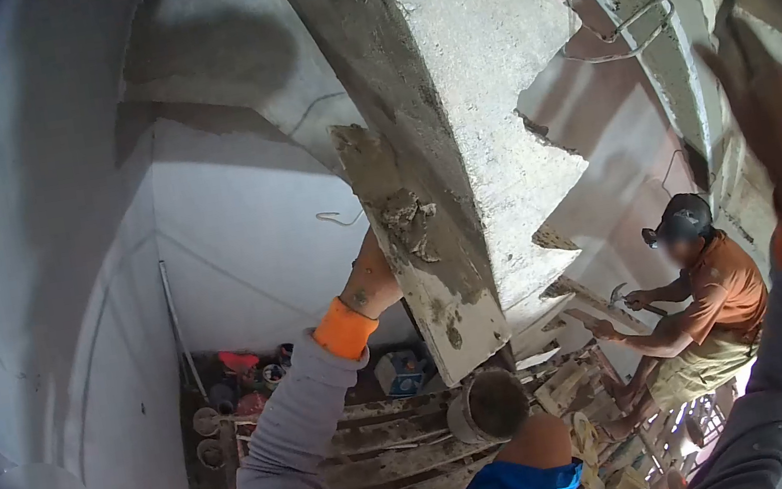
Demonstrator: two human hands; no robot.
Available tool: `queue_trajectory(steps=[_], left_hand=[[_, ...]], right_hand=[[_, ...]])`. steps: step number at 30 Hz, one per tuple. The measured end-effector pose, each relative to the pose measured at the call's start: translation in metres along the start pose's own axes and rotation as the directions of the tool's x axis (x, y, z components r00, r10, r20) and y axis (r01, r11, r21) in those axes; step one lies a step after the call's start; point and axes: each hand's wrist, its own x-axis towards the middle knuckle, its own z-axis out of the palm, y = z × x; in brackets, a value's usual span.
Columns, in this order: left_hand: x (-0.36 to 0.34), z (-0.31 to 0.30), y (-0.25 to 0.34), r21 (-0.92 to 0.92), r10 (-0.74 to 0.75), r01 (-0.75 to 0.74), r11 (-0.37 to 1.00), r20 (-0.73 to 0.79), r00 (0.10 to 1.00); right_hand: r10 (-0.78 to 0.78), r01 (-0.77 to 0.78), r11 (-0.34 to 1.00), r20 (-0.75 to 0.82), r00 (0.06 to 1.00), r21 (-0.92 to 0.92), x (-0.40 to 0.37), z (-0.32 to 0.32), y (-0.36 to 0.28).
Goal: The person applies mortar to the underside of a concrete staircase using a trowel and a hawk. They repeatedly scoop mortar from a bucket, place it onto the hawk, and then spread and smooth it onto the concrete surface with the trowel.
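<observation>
My left hand [374, 277] is raised behind a flat, mortar-smeared board [450, 301] and supports it, with the fingers hidden behind it. A lump of wet mortar [411, 226] clings to the board's face. Just beyond the board slopes a concrete beam or stair underside [487, 109] with a jagged, stepped edge. High on the right, my right hand [760, 88] reaches up near a plastered edge. Its fingers are dim and smeared, so I cannot make out whether they hold anything.
A bucket [494, 405] stands on the wooden scaffold planks [374, 468] by my knees. Lower right, another person [712, 298] in an orange shirt crouches with a hammer [634, 299]. A loose cable [627, 29] hangs at upper right. Tubs and a blue box [400, 373] sit below.
</observation>
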Motion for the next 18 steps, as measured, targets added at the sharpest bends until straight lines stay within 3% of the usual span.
queue_trajectory(steps=[2, 3, 4, 6, 8, 9, 10, 12, 13, 14, 17, 18], left_hand=[[-0.004, -0.006, -0.010, -0.331, 0.019, -0.016, 0.943, 0.005, 1.000], [-0.004, -0.008, -0.017, -0.475, 0.064, -0.051, 0.879, 0.011, 0.998], [-0.007, -0.005, -0.006, -0.489, -0.020, -0.011, 0.872, -0.059, 0.998], [-0.011, -0.006, 0.001, -0.504, -0.114, 0.020, 0.863, -0.156, 0.981], [-0.011, -0.012, -0.005, -0.490, -0.121, 0.006, 0.872, -0.204, 0.971], [-0.013, -0.013, -0.005, -0.195, -0.061, 0.005, 0.981, -0.278, 0.959], [-0.015, -0.013, -0.005, 0.121, 0.019, 0.021, 0.992, -0.320, 0.947], [-0.019, -0.004, 0.004, 0.090, 0.005, 0.036, 0.995, -0.423, 0.906], [-0.019, 0.003, 0.010, -0.252, -0.121, -0.004, 0.968, -0.480, 0.869], [-0.016, 0.008, 0.011, -0.562, -0.259, -0.075, 0.824, -0.491, 0.832], [-0.009, 0.003, -0.007, -0.662, -0.334, -0.061, 0.747, -0.453, 0.827], [-0.016, -0.009, -0.009, -0.494, -0.208, -0.069, 0.867, -0.483, 0.851]], right_hand=[[0.234, -0.340, 0.888, 0.332, 0.914, 0.310, -0.040, -0.002, -0.043], [0.155, -0.341, 0.849, 0.427, 0.891, 0.405, -0.062, 0.001, -0.060], [0.061, -0.351, 0.795, 0.511, 0.858, 0.495, -0.085, 0.005, -0.079], [-0.022, -0.590, 0.377, 0.643, 0.765, 0.714, -0.127, 0.016, -0.119], [-0.164, -0.712, 0.269, 0.760, 0.629, 0.648, -0.178, 0.040, -0.141], [-0.214, -0.727, 0.131, 0.735, 0.643, 0.674, -0.195, 0.047, -0.149], [-0.262, -0.736, -0.011, 0.709, 0.655, 0.677, -0.213, 0.054, -0.156], [-0.352, -0.816, -0.419, 0.756, 0.551, 0.399, -0.228, 0.044, -0.170], [-0.404, -0.792, -0.465, 0.702, 0.587, 0.395, -0.241, 0.048, -0.179], [-0.473, -0.838, -0.432, 0.707, 0.526, 0.334, -0.245, 0.050, -0.187], [-0.552, -0.851, -0.492, 0.690, 0.468, 0.184, -0.266, 0.061, -0.217], [-0.571, -0.844, -0.515, 0.675, 0.467, 0.148, -0.263, 0.047, -0.234]])
